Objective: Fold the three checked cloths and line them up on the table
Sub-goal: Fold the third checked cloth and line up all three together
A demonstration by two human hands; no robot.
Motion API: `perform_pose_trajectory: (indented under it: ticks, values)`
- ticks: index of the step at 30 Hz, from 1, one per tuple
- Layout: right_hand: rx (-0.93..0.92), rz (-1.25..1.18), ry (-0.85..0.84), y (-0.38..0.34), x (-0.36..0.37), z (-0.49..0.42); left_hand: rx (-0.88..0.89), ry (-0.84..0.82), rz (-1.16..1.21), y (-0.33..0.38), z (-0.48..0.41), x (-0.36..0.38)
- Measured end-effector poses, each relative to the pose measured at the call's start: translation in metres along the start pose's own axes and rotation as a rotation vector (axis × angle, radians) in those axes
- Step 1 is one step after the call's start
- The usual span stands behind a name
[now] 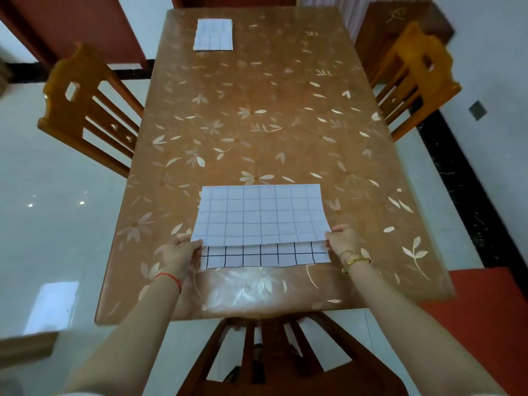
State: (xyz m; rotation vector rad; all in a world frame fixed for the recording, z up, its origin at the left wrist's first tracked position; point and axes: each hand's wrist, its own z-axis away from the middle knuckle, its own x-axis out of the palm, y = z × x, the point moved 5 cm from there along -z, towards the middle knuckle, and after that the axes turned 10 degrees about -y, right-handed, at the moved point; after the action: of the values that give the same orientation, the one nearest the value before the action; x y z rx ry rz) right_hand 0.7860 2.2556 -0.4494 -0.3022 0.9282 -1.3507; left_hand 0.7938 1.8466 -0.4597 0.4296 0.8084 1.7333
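Observation:
A white checked cloth (261,215) lies near the table's front edge, its upper layer folded toward me and stopping short of the lower layer's near edge, where a strip with darker lines shows. My left hand (181,252) pinches the upper layer's near left corner. My right hand (341,238) pinches its near right corner. A second checked cloth (213,34), folded into a small rectangle, rests at the far left of the table. No third cloth is in view.
The brown table (271,110) has a leaf and flower pattern. Wooden chairs stand at the left (83,110), at the right (414,81) and right in front of me (271,352). A wooden cabinet (394,30) stands at the back right.

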Motion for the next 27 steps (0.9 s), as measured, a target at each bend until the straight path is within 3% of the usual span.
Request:
perform_pose_trajectory:
  ticks: [12,27]
  values:
    - [0.103,0.055,0.028,0.04,0.004,0.017,-0.073,0.009,-0.203,-0.071,-0.045,-0.027]
    - [-0.001,0.397,0.078,0.044,-0.004,0.038,-0.031,0.111,-0.447,-0.034,0.032,-0.006]
